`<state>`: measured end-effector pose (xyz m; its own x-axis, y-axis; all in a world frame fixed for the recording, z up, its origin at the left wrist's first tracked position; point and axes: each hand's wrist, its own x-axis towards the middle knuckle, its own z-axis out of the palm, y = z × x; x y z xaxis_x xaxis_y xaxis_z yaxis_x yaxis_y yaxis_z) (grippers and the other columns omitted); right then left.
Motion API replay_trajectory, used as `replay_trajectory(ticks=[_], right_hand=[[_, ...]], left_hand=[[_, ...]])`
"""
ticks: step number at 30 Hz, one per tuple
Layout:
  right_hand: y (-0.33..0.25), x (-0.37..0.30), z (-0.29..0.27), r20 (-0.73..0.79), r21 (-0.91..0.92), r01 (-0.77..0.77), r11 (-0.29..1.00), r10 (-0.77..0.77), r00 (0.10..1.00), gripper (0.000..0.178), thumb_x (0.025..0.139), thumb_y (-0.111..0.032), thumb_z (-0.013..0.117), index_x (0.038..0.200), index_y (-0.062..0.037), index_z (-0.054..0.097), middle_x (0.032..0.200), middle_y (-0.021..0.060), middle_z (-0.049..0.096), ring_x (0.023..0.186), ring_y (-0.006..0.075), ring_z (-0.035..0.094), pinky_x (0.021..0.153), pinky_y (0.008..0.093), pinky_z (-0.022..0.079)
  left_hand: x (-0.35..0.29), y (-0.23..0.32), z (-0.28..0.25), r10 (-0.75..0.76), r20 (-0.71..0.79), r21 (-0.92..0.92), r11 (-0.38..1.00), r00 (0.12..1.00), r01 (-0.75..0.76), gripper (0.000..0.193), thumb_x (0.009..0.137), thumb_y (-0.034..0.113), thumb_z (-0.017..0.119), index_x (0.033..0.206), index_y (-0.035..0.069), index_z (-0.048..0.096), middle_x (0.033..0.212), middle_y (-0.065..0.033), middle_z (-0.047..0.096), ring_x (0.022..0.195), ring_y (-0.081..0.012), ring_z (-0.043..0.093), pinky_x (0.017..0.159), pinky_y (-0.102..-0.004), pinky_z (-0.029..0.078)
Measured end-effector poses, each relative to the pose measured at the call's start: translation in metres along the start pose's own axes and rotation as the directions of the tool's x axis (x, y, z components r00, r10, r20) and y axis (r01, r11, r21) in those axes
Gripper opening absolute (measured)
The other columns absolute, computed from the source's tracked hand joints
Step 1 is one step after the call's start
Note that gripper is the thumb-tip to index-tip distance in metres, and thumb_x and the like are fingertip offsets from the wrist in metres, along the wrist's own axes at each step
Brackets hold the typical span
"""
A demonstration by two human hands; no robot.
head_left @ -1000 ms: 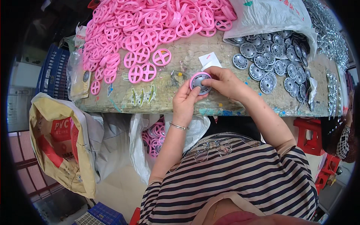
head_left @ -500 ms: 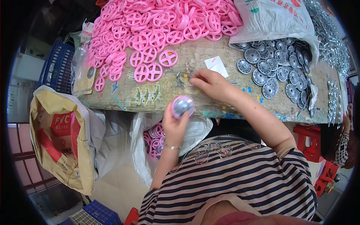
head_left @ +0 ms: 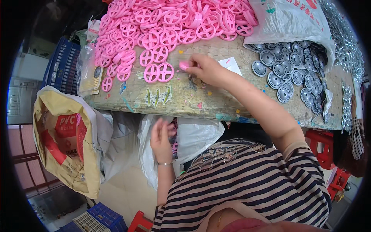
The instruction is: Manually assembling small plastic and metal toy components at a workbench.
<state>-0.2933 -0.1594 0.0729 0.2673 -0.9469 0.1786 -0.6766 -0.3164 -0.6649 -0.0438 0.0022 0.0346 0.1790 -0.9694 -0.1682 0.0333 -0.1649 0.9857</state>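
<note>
My right hand (head_left: 205, 69) pinches a pink wheel (head_left: 183, 65) by its edge, just above the worktable (head_left: 216, 108). Below the table's near edge, my left hand (head_left: 160, 137) hangs over a white sack (head_left: 203, 133). Its fingers are apart and slightly blurred, with nothing held in them. Inside that sack several pink wheels (head_left: 175, 147) show, partly covered by the hand. A big heap of pink spoked wheels (head_left: 169, 37) covers the far side of the table. Two overlapping wheels (head_left: 165, 72) lie at its near edge, left of my right hand.
Grey round discs (head_left: 284, 94) spill from a white bag (head_left: 290, 23) at the right. Small green-and-white sticker strips (head_left: 157, 97) and a white paper (head_left: 230, 66) lie on the table. A tan sack (head_left: 89, 154) stands at the left; red stools (head_left: 320, 149) and another person's arm (head_left: 357, 135) are right.
My left hand has moved down from the table to the sack and let go of the pink wheel with a grey centre. My right hand has moved left and taken a pink wheel off the table.
</note>
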Motion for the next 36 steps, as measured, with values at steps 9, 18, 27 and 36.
replay_trajectory(ticks=[9, 18, 27, 36], right_hand=[[-0.009, -0.109, -0.05, -0.02, 0.344, -0.24, 0.908, 0.263, 0.965, 0.025, 0.088, -0.017, 0.063, 0.106, -0.0003, 0.057, 0.091, 0.007, 0.06, 0.08, 0.0152, 0.056, 0.075, 0.029, 0.047], [0.077, -0.127, -0.085, -0.335, -0.451, -0.244, 0.859, 0.09, 0.938, 0.037, 0.081, -0.017, 0.064, 0.114, -0.0005, 0.057, 0.11, 0.0188, 0.055, 0.103, 0.0351, 0.051, 0.087, 0.0426, 0.044], [0.015, -0.111, -0.056, -0.184, 0.428, -0.264, 0.865, 0.369, 0.911, 0.023, 0.096, -0.017, 0.049, 0.11, -0.0016, 0.058, 0.075, 0.0013, 0.056, 0.054, 0.0077, 0.051, 0.051, 0.0231, 0.043], [0.001, -0.118, -0.022, -0.163, 0.264, -0.145, 0.954, 0.192, 0.968, 0.029, 0.085, -0.014, 0.066, 0.11, -0.0011, 0.058, 0.092, 0.0102, 0.06, 0.082, 0.0159, 0.058, 0.073, 0.0272, 0.048]], left_hand=[[0.036, 0.021, 0.12, -0.021, 0.44, -0.156, 0.983, 0.898, 0.099, 0.038, 0.092, 0.004, 0.057, 0.127, -0.001, 0.047, 0.111, -0.0076, 0.059, 0.09, -0.011, 0.06, 0.077, -0.0242, 0.052], [0.032, 0.027, 0.137, -0.145, 0.552, -0.356, 0.85, 0.821, 0.389, 0.029, 0.096, 0.007, 0.048, 0.124, -0.003, 0.046, 0.118, -0.0128, 0.056, 0.102, -0.0216, 0.061, 0.087, -0.0371, 0.055], [0.029, 0.02, 0.131, -0.128, 0.574, -0.333, 0.866, 0.809, 0.373, 0.032, 0.096, 0.005, 0.047, 0.127, -0.002, 0.045, 0.12, -0.0121, 0.056, 0.107, -0.0221, 0.059, 0.09, -0.0364, 0.054], [0.029, 0.018, 0.132, -0.049, 0.594, -0.404, 0.845, 0.803, 0.35, 0.039, 0.095, 0.0, 0.047, 0.133, -0.002, 0.041, 0.122, -0.0116, 0.054, 0.108, -0.0199, 0.058, 0.091, -0.036, 0.054]])
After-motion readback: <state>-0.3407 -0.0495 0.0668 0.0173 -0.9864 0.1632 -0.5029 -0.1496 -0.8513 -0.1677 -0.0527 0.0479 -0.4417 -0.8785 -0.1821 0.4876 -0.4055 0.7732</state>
